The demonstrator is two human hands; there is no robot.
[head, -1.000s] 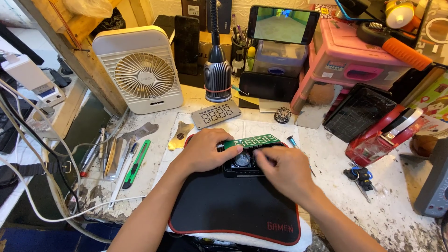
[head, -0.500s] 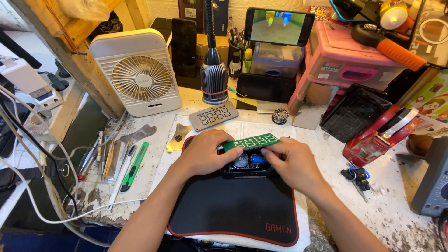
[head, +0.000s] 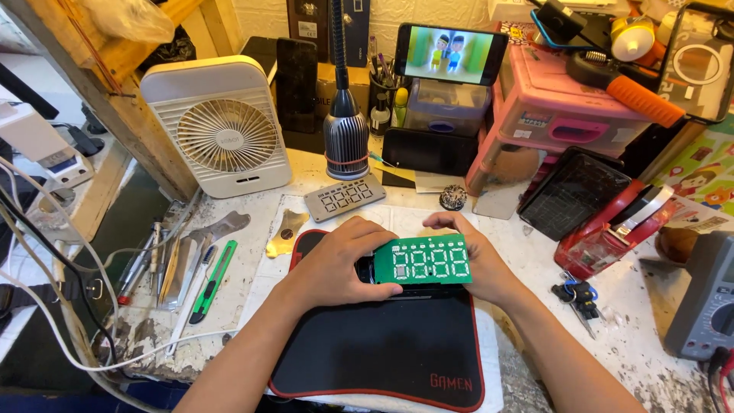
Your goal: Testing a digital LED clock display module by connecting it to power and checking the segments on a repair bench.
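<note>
I have a green board [head: 423,262] pinched between both hands over the far end of the black mat [head: 382,344]. My left hand [head: 336,264] grips its left edge, thumb tucked under the near edge and fingers curled over a dark part [head: 365,269] that sits under the board (what it is, I cannot tell; most of it is hidden). My right hand [head: 474,256] comes round from behind, fingers along the far edge and palm against the right end. So both hands are closed on the board, one at each end, and it lies nearly flat with its white segment outlines facing up.

The mat lies on a white sheet on the scuffed worktop [head: 650,336]. Just beyond my hands lies a grey digit panel [head: 345,197], and behind that stands a lamp [head: 345,141] with a ribbed base. To the left of it is a white fan [head: 222,134]. Left of the mat a row of tools [head: 164,268] lies side by side, a green cutter [head: 212,281] nearest to it. At the back a phone [head: 451,53] is propped sideways with a cartoon on its screen. To my right are a red tape dispenser [head: 612,229] and, at the edge, a grey meter [head: 707,306].
</note>
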